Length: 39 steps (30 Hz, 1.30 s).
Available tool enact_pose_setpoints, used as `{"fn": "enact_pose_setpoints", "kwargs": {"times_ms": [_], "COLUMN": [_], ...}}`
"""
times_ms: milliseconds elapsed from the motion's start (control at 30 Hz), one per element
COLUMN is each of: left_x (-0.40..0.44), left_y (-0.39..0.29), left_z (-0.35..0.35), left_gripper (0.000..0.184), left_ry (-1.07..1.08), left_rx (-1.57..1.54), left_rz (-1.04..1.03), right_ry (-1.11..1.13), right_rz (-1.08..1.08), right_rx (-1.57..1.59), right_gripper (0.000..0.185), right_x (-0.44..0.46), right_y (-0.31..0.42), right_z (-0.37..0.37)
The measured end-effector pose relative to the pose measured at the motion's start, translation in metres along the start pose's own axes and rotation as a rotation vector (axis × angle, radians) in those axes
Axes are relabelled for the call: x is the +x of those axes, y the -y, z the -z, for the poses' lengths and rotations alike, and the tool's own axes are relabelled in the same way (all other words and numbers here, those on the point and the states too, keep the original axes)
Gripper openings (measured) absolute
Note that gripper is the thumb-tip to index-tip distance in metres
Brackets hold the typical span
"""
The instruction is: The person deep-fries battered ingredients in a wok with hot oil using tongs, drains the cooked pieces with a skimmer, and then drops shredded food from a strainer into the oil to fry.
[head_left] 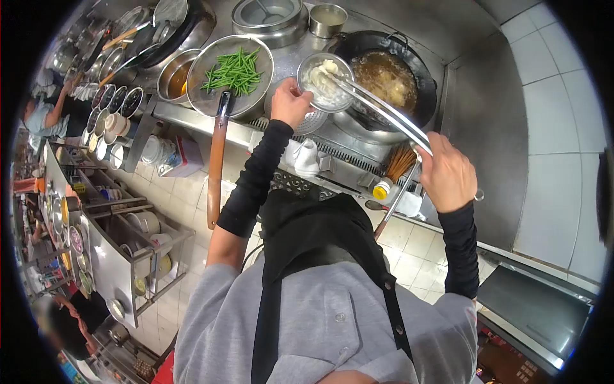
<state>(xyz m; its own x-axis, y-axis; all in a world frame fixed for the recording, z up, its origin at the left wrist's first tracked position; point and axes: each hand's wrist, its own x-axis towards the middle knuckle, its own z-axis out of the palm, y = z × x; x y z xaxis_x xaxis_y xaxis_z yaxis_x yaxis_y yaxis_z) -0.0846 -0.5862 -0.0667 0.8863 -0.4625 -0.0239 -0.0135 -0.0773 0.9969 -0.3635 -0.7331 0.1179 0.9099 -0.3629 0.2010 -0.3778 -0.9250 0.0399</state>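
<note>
one small metal bowl [309, 63] is held up over the stove top, its edge overlapping the near side of a black wok [427, 77] in this view; whether they touch, i cannot tell. inside the bowl lie pale, wet-looking pieces [330, 66]. the left hand [292, 102] has its fingers pinched on the bowl's rim. the right hand [449, 171] is closed around long metal tongs [387, 109], whose tips reach into the bowl at the pieces. in the wok, golden-brown food sits in foamy oil [387, 77].

to the left of the left hand, a round strainer [206, 96] carries green beans [233, 72], its wooden handle [217, 153] jutting past the counter edge. beyond the bowl stands a small metal pot [328, 20]. below the wok are a bamboo brush [401, 162] and a yellow-capped bottle [382, 190]. far left, a person [50, 116] is near the picture's edge.
</note>
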Motion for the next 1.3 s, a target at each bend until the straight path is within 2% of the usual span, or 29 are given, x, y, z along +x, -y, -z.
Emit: {"fn": "enact_pose_setpoints", "kwargs": {"times_ms": [100,233,433,533,933,1300], "left_x": [0.01,0.015,0.028,0.024,0.035,0.036], "left_y": [0.009,0.008,0.003,0.003,0.008,0.016], "left_z": [-0.014,-0.035,-0.053,-0.055,-0.047,-0.044], "left_gripper": [0.016,0.013,0.015,0.016,0.019,0.015], "left_ry": [0.047,0.09,0.107,0.107,0.072,0.071], "left_rx": [-0.319,-0.392,-0.459,-0.449,-0.513,-0.487], "left_rz": [0.18,0.26,0.258,0.238,0.194,0.218], "right_ry": [-0.079,-0.127,-0.127,-0.109,-0.197,-0.089], "right_rz": [-0.039,-0.126,-0.199,-0.171,-0.14,-0.262], "right_rx": [0.034,0.094,0.134,0.046,0.134,0.137], "right_gripper": [0.02,0.022,0.023,0.022,0.023,0.023], "right_x": [-0.012,-0.023,-0.022,-0.021,-0.009,-0.004], "right_y": [-0.006,-0.015,-0.023,-0.022,-0.024,-0.029], "right_z": [0.009,0.028,0.035,0.03,0.038,0.031]}}
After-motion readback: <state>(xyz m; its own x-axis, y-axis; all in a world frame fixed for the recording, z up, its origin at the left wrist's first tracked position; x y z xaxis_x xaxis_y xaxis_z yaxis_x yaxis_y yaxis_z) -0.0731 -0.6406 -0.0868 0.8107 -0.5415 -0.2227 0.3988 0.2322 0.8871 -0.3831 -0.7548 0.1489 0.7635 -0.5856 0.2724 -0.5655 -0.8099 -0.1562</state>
